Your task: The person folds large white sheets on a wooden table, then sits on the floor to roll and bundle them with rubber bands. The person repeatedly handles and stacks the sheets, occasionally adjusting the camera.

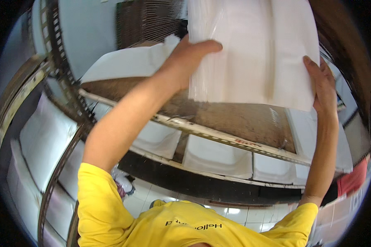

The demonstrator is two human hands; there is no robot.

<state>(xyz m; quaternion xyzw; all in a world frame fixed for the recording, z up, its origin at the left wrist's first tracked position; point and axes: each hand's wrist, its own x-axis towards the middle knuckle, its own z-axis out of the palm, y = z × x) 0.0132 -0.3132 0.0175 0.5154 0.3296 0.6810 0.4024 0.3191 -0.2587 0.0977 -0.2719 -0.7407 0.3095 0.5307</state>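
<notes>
In front of me, above the shelf, I hold up a thick stack of white plastic sheets. Its left side shows many thin, shiny, film-like layers, and a faint crease runs down its face. My left hand grips the left edge, thumb lying across the front and fingers hidden behind. Around the right edge my right hand is closed, its thumb on the front face. Below the stack is a brown wooden shelf board in a perforated metal frame. The stack's top runs out of view.
White stacks lie on the shelf's left and right ends. More white stacks fill the level below. A metal rack with white stacks stands at left. A dark wire-grilled unit is behind. Someone's red clothing shows at right.
</notes>
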